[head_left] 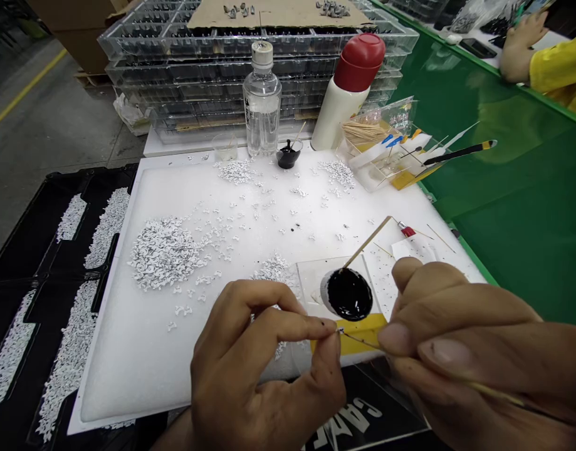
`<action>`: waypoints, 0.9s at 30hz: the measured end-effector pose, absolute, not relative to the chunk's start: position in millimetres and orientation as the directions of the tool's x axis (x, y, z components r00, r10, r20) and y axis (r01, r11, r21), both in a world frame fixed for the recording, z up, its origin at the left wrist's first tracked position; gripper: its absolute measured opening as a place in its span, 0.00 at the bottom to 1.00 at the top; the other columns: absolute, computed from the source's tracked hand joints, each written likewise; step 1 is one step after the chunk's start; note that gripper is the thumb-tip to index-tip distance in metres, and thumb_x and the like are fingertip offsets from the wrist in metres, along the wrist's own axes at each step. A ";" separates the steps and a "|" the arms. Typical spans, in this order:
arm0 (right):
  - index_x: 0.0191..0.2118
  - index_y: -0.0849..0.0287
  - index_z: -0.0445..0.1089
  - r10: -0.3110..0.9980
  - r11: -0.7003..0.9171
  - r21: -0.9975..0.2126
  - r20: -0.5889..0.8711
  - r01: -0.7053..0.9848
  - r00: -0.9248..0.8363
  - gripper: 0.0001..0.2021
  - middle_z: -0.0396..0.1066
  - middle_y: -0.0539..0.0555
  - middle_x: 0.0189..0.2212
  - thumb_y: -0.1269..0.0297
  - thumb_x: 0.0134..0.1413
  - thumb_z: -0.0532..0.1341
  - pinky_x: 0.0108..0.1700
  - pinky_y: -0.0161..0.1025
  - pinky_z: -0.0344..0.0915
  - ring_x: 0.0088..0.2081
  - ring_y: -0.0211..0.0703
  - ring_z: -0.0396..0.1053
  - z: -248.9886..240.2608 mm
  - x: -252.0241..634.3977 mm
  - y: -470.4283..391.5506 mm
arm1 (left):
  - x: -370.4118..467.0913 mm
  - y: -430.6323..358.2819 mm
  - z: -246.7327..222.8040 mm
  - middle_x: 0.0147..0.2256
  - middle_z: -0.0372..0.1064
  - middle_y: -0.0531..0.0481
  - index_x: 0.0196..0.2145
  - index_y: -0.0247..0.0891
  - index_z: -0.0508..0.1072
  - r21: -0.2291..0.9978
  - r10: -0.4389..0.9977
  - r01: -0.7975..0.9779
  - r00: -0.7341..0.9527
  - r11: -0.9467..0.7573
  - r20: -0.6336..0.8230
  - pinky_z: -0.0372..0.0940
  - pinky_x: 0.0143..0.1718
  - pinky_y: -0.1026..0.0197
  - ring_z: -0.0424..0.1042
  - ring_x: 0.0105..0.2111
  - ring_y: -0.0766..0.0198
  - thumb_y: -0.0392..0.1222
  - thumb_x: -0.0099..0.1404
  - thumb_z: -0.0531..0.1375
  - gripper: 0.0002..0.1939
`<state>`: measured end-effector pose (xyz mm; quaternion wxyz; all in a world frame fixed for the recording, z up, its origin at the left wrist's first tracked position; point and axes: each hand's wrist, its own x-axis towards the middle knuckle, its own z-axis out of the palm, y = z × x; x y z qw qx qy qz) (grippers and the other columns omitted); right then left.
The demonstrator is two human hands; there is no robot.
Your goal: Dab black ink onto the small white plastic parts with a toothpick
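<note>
We are reading only scattered letters.
On the black surface (379, 383) at the near edge, we are making out large pale capitals (348, 418), partly hidden, an A and M among them; on the far bottle (264, 116), we are seeing dark characters (248, 114) too small to read.

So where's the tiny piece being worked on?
In the head view, right of and below centre: the tiny piece is pinched by the left hand, just below the black-filled cup.
</note>
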<state>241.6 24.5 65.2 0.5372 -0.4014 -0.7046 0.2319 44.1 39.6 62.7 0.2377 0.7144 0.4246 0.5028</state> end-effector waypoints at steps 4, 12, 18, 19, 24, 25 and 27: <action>0.47 0.45 0.77 0.848 0.513 -0.779 0.525 0.360 -0.072 0.05 0.82 0.42 0.40 0.53 0.75 0.66 0.50 0.39 0.76 0.30 0.29 0.72 64.6 240.5 18.1 | 40.8 37.7 62.5 0.40 0.71 0.56 0.40 0.40 0.79 0.765 0.845 0.367 0.147 -0.530 0.515 0.70 0.39 0.65 0.74 0.38 0.71 0.27 0.69 0.67 0.09; 0.49 0.44 0.77 0.854 0.507 -0.785 0.513 0.355 -0.084 0.05 0.82 0.44 0.39 0.53 0.74 0.67 0.49 0.40 0.77 0.31 0.31 0.72 64.4 240.3 19.8 | 41.0 39.5 63.3 0.39 0.72 0.55 0.40 0.40 0.79 0.764 0.840 0.362 0.131 -0.534 0.526 0.71 0.36 0.63 0.75 0.37 0.69 0.26 0.68 0.67 0.09; 0.49 0.44 0.77 0.852 0.517 -0.779 0.510 0.356 -0.121 0.05 0.82 0.44 0.39 0.53 0.74 0.67 0.48 0.39 0.77 0.31 0.31 0.73 65.3 241.0 19.6 | 38.7 38.1 62.1 0.39 0.72 0.55 0.40 0.41 0.79 0.760 0.844 0.377 0.145 -0.529 0.516 0.71 0.35 0.63 0.75 0.37 0.69 0.26 0.68 0.68 0.10; 0.49 0.44 0.76 0.851 0.519 -0.777 0.508 0.356 -0.133 0.05 0.82 0.44 0.39 0.54 0.74 0.67 0.47 0.38 0.77 0.31 0.31 0.73 65.7 240.9 20.3 | 38.7 37.7 62.1 0.39 0.72 0.55 0.40 0.41 0.79 0.759 0.843 0.376 0.145 -0.531 0.518 0.71 0.35 0.63 0.75 0.37 0.69 0.26 0.68 0.68 0.10; 0.50 0.45 0.76 0.844 0.530 -0.773 0.518 0.347 -0.135 0.05 0.81 0.47 0.38 0.55 0.74 0.67 0.43 0.41 0.78 0.30 0.33 0.72 68.8 240.0 23.7 | 39.3 36.9 62.5 0.39 0.72 0.56 0.40 0.41 0.79 0.765 0.849 0.378 0.138 -0.522 0.511 0.71 0.36 0.65 0.74 0.37 0.70 0.26 0.68 0.68 0.10; 0.50 0.45 0.76 0.846 0.529 -0.775 0.515 0.346 -0.139 0.05 0.81 0.47 0.38 0.55 0.74 0.67 0.42 0.40 0.78 0.29 0.34 0.72 69.6 240.1 23.6 | 39.4 37.0 62.7 0.39 0.72 0.56 0.40 0.40 0.79 0.766 0.848 0.374 0.139 -0.523 0.511 0.71 0.37 0.65 0.74 0.37 0.70 0.26 0.68 0.68 0.10; 0.50 0.44 0.76 0.846 0.528 -0.775 0.513 0.346 -0.141 0.05 0.81 0.46 0.38 0.55 0.75 0.66 0.41 0.39 0.78 0.29 0.34 0.71 70.7 240.8 22.3 | 39.7 37.4 63.4 0.39 0.72 0.56 0.39 0.40 0.79 0.765 0.845 0.368 0.138 -0.528 0.517 0.71 0.37 0.65 0.74 0.37 0.71 0.26 0.68 0.68 0.09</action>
